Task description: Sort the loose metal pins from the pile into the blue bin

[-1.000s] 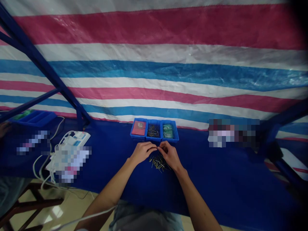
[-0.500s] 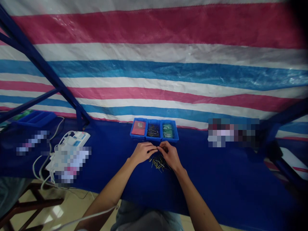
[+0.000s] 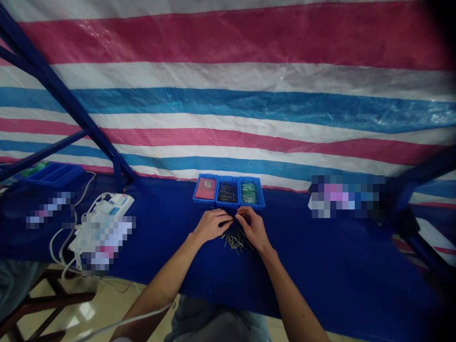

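Note:
A loose pile of thin, brassy metal pins, perhaps screws or nails (image 3: 236, 239), lies on the blue table between my hands. My left hand (image 3: 213, 225) is at the pile's upper left, its fingers bent towards the thumb at the pile's edge. Over the upper right of the pile, my right hand (image 3: 252, 228) has its thumb and curled fingers drawn together. Whatever is in either set of fingertips is too small or hidden to name. Just beyond stand three joined blue bins: the middle bin (image 3: 228, 205) holds similar dark pins.
The left bin (image 3: 204, 202) contains a red packet, the right bin (image 3: 253, 206) green-and-white packets. A white power strip (image 3: 123, 205) with cables lies left on the blue table (image 3: 160, 213). Blue frame bars (image 3: 71, 102) slope at the left, before a striped tarp (image 3: 228, 137).
My fingertips, close together before, have come slightly apart. My right hand has shifted a little away from the left; the pile and bins look the same.

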Action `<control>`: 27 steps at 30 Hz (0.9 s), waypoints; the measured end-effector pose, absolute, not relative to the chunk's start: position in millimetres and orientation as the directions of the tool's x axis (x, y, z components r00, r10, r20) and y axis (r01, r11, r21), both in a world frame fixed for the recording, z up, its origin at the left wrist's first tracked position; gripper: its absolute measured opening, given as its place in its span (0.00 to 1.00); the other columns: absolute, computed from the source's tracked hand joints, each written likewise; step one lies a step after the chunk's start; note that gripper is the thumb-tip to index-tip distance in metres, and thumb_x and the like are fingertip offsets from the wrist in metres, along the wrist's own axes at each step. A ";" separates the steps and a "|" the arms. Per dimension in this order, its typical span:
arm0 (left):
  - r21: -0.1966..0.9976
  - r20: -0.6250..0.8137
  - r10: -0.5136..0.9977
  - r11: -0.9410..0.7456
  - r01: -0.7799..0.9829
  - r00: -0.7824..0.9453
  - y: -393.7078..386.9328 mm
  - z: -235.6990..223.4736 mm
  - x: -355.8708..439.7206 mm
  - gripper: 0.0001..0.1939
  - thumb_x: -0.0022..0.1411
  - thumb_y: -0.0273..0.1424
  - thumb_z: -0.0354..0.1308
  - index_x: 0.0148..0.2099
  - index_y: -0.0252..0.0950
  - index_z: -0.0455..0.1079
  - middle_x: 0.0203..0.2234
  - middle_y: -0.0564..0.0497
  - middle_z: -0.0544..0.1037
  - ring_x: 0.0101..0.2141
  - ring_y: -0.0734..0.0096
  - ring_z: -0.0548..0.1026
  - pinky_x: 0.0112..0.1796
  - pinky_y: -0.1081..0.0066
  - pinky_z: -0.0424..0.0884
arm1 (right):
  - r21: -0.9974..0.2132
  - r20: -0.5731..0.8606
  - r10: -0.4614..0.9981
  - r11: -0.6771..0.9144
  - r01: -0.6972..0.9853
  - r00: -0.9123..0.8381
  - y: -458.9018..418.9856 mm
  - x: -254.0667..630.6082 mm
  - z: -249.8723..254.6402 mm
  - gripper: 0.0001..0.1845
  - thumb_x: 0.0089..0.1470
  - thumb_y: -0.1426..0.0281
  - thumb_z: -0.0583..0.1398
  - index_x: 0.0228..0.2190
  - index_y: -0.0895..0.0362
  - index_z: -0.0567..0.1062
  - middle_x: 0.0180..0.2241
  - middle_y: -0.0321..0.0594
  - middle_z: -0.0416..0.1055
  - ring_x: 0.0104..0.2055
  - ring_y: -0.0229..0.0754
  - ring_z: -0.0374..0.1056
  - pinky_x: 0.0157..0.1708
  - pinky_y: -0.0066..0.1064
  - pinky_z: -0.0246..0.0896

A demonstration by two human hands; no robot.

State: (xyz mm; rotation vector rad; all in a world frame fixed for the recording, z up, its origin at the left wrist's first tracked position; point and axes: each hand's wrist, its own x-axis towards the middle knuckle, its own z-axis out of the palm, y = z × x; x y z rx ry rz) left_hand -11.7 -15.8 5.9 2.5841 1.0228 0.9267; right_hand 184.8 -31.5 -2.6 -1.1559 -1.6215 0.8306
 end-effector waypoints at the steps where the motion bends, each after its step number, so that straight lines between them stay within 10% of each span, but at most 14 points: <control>1: 0.417 0.490 0.680 -0.732 0.539 0.545 -15.8 6.0 -11.9 0.11 0.70 0.32 0.54 0.43 0.38 0.78 0.35 0.48 0.80 0.36 0.68 0.77 0.39 0.69 0.73 | -0.885 0.310 0.944 0.330 0.329 -0.115 -31.2 184.7 -2.7 0.12 0.62 0.61 0.59 0.42 0.55 0.72 0.36 0.40 0.76 0.34 0.43 0.72 0.36 0.32 0.65; 18: 0.435 0.515 0.692 -0.719 0.542 0.506 -15.2 6.3 -13.4 0.11 0.69 0.30 0.55 0.45 0.39 0.79 0.37 0.47 0.79 0.38 0.66 0.75 0.41 0.66 0.73 | -0.941 0.269 0.942 0.301 0.152 -0.202 -34.9 185.1 10.6 0.16 0.65 0.60 0.54 0.47 0.55 0.73 0.34 0.39 0.76 0.31 0.40 0.69 0.38 0.33 0.66; 27: 0.533 0.614 0.677 -0.735 0.420 0.405 -12.7 1.3 -10.6 0.10 0.68 0.29 0.57 0.47 0.40 0.79 0.37 0.46 0.80 0.39 0.66 0.75 0.41 0.64 0.74 | -0.772 0.385 0.897 0.441 0.457 -0.216 -31.8 182.5 -1.5 0.11 0.62 0.65 0.58 0.44 0.54 0.76 0.37 0.42 0.75 0.36 0.44 0.70 0.36 0.34 0.65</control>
